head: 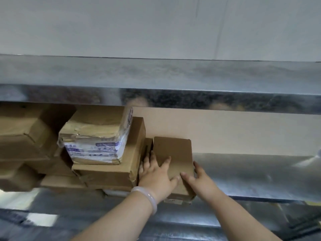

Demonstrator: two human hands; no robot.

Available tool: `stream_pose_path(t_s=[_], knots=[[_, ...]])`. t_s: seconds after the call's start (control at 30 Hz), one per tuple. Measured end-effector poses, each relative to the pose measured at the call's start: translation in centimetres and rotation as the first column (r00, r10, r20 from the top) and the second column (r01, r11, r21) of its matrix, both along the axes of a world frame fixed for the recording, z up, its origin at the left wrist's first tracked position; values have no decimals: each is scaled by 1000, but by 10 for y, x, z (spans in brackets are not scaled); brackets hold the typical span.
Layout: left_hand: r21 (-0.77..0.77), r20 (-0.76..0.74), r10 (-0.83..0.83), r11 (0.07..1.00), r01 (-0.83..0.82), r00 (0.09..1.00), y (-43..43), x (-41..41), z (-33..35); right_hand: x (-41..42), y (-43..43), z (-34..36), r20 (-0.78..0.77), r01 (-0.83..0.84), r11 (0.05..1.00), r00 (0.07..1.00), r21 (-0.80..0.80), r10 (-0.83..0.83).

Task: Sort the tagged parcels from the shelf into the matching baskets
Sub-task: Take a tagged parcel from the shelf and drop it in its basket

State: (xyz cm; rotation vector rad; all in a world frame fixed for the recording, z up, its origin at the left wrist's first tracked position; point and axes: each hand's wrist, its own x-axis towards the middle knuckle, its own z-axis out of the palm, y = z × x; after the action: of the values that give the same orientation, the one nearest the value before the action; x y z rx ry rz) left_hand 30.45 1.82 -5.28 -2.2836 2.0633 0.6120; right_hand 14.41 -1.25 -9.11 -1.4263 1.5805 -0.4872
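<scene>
Our left hand [156, 176] lies flat, fingers spread, on the small plain cardboard box [175, 153]; our right hand [198, 180] clasps its right edge. It sits on the shiny metal shelf [251, 171].

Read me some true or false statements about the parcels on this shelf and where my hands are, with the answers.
1. The left hand and the right hand are both on the same brown box. True.
2. The bracelet is on the right wrist. False: it is on the left wrist.
3. The taped parcel, with white and purple tape, lies on top of a bigger box. True.
4. The brown box under the hands stands to the left of that stack. False: it stands to the right of it.
</scene>
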Motion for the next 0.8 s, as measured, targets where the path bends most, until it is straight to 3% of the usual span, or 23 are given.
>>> stream_pose_path(t_s=[0.17,0.47,0.6,0.7,0.8], knots=[[8,-50,24,1000,-24,998,-1,-6,5,-5,1,-4,181,71,997,980,39,-76],[-211,-475,2,971,-116,880,26,-20,17,-38,60,43,357,308,948,897,-82,-261],[-192,-532,-48,979,-66,845,51,-26,42,-36,102,68,409,379,906,869,-189,-278],[-296,-520,-121,954,-45,845,77,-19,64,-28,133,86,447,434,845,852,-314,-272],[-354,-598,-171,933,-67,783,111,-2,87,-14,169,105,490,477,769,836,-425,-248]])
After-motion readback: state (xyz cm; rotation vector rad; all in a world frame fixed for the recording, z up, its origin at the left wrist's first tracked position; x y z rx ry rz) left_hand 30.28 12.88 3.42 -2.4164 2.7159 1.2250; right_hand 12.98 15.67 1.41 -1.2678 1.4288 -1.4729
